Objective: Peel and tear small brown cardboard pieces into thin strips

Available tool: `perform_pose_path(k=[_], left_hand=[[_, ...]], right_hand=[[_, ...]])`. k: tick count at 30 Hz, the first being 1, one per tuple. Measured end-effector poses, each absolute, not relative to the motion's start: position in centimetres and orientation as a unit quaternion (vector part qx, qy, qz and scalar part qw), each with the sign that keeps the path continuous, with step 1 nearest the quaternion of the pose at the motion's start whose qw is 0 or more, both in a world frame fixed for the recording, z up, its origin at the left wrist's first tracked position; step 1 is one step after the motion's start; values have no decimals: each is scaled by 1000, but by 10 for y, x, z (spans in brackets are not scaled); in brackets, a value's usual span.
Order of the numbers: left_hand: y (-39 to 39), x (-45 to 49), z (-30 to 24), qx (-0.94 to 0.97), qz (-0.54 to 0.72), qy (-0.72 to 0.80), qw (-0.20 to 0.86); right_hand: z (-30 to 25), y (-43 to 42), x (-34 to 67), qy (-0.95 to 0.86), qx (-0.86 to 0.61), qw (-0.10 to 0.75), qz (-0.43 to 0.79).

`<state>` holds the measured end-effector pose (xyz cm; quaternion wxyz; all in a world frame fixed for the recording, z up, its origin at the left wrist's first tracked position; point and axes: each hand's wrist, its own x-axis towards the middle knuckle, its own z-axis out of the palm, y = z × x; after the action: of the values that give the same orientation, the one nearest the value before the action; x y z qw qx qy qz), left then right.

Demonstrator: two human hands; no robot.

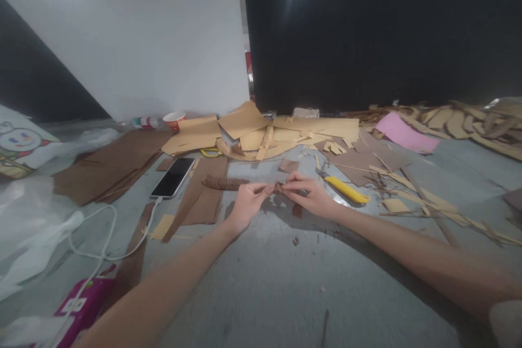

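Note:
My left hand (248, 205) pinches a small folded piece of brown paper (278, 188) between thumb and fingers. From the other side, the fingertips of my right hand (312, 196) close on the same piece. A curved, ribbed brown paper strip (224, 182) lies left of the piece and runs up to my left hand; whether it joins the piece is hidden. Close to my right hand lies a yellow-handled tool (347, 190), its metal end partly hidden. Small brown paper scraps (289, 165) are scattered around both hands.
Left are a phone (173, 178) on a white cable (115, 228), a purple power bank (87, 304) and brown sheets (114, 160). Behind lie tan paper (196, 133) and a paper cup (174, 119). Right are cut strips (432, 204) and a pink sheet (408, 131).

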<state>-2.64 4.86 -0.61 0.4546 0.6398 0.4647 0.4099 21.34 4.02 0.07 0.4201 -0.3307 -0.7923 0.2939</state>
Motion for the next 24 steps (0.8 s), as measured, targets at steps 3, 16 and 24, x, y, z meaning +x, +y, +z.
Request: perform_pose_path(k=[3,16,24], left_hand=[[46,-26,-4,636,416,471,448],[33,-20,6,750,377,431,330],[30,-18,7,748,362,412,375]], right_hand=[[3,39,216,-772,-358,437,290],[-1,40,209,-793,-380,366,304],[-4,37,213,-777,-373,430,268]])
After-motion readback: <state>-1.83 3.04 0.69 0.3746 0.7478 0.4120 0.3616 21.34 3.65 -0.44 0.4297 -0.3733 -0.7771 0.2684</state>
